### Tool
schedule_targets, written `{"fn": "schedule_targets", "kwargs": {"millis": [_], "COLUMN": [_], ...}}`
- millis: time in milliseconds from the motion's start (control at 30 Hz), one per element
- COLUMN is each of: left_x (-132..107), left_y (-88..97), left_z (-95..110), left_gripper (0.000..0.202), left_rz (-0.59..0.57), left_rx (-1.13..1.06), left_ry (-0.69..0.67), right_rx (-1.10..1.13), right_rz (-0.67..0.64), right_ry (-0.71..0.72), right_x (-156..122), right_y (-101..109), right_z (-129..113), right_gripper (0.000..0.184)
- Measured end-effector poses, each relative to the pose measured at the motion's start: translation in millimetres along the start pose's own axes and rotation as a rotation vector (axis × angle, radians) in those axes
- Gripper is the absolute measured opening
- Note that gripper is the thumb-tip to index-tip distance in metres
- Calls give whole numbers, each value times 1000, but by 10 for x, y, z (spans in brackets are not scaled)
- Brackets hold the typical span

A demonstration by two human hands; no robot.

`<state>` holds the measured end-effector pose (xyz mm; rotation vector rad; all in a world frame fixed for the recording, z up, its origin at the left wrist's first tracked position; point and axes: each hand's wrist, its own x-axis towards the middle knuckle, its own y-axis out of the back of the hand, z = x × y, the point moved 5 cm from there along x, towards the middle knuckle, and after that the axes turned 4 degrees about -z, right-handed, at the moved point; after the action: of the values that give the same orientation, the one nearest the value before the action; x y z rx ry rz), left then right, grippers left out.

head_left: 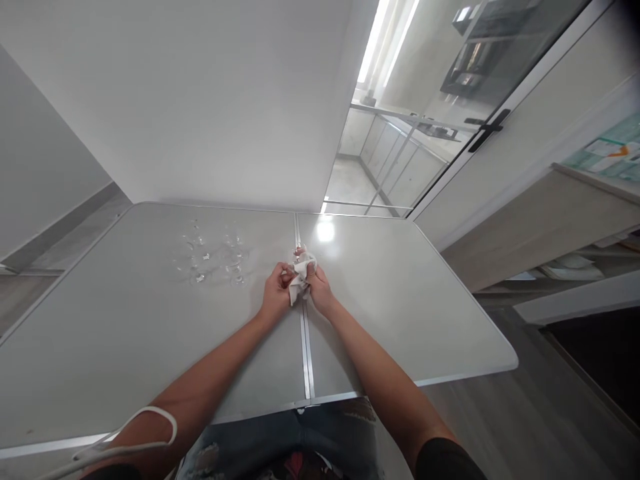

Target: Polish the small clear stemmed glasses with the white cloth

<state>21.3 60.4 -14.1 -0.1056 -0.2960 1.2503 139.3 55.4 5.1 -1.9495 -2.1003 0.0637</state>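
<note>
Near the seam of the pale table (400, 300), my two hands are close together in front of me. My right hand (319, 285) is closed around a crumpled white cloth or tissue (300, 283), with its thumb pressed on top. The fingers of my left hand (278, 287) are curled at the cloth's left side. They grip what looks like a small clear glass, mostly covered by the cloth and fingers. Several clear glasses (235, 260) stand in a group on the table to the left of my hands.
A white wall (225, 100) rises behind the table. At the back right is a glass door with a black handle (487, 129). A wooden shelf unit (540, 233) holding packages and papers stands at the right. A white cord (173, 427) loops over my left forearm.
</note>
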Motion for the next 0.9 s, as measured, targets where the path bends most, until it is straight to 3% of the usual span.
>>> {"fn": "schedule_targets", "kwargs": {"millis": [167,300,433,600,700,900], "left_x": [20,-7,-50,-64,-70,-48], "left_y": [128,194,186,136,124,126], "left_z": [70,125,104,164,162,61], "left_gripper": [20,8,16,19,35,48], "left_rz": [77,161,173,111,86,70], "left_rx": [238,378,386,340,304,296], "left_ry": [-142,-203,-105,-142,-144,-97], "right_rx": [-419,-484,-394,-328,-430,-724], "right_rz": [-7,-91,-170,-78,-126,-197], "right_ry": [111,101,25,1,5,46], "right_x": [46,80,94,102,90,68], "right_y": [76,80,61,132,143,169], "right_z": [87,106,101,-11,-104,-213], "right_gripper": [62,63,54,41,31,19]}}
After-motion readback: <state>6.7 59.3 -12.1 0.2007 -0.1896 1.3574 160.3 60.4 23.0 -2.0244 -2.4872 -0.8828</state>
